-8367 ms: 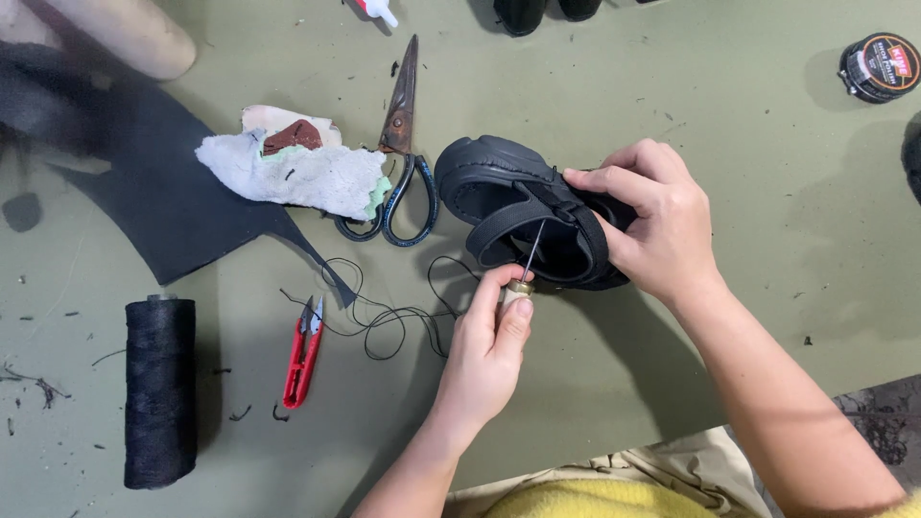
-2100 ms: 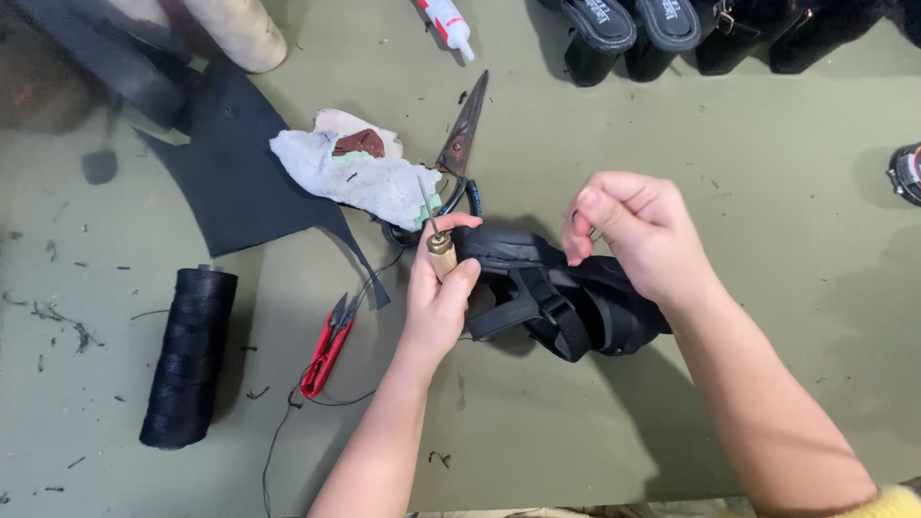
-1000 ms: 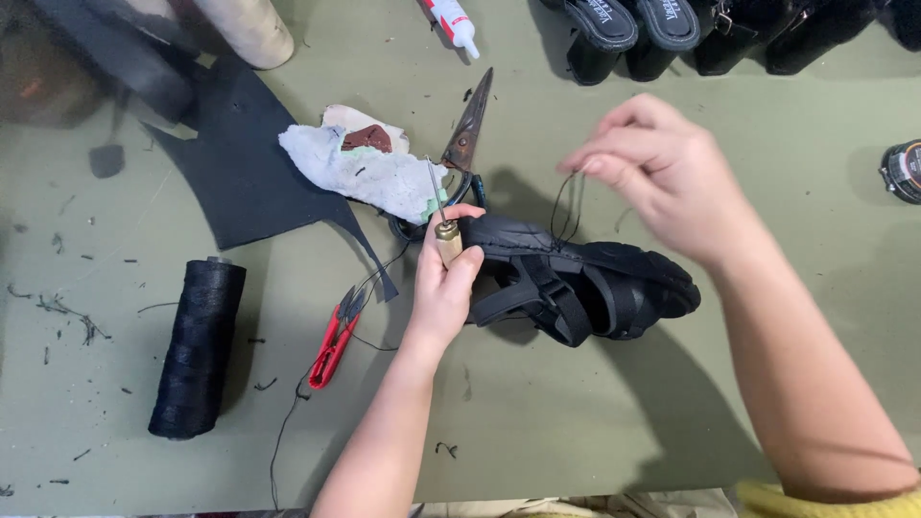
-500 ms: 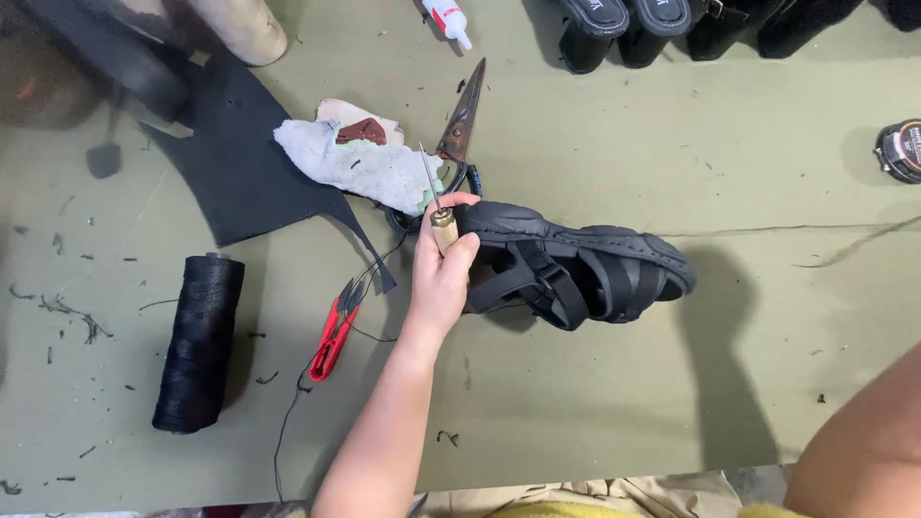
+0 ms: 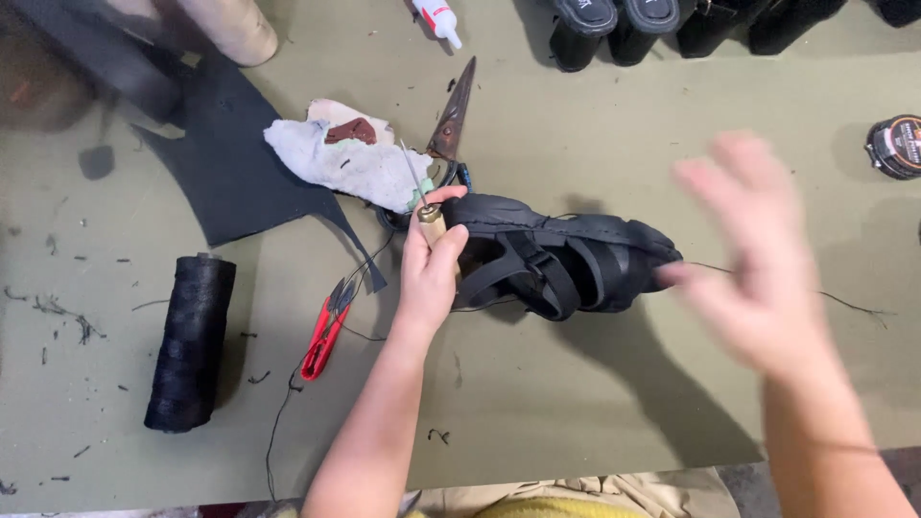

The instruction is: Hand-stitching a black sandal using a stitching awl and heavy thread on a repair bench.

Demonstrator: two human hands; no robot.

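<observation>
A black strapped sandal (image 5: 566,257) lies on its side on the green table. My left hand (image 5: 430,261) presses against its heel end and grips a sewing awl (image 5: 422,197) with a wooden handle, its needle pointing up and away. My right hand (image 5: 758,259) is blurred in motion just right of the sandal's toe, fingers spread, with a black thread (image 5: 844,300) running from the toe past it to the right. Whether the fingers pinch that thread is unclear.
A black thread spool (image 5: 190,342) and red thread snips (image 5: 324,331) lie at the left. Large scissors (image 5: 449,120), a stained white rag (image 5: 345,163) and a black leather sheet (image 5: 225,163) sit behind the sandal. A round tin (image 5: 894,146) is at the right; black shoes (image 5: 614,24) line the far edge.
My right hand pulled the thread far out to the right, leaving view, and has now swung back toward the sandal's toe. The left hand stayed on the sandal with the awl.
</observation>
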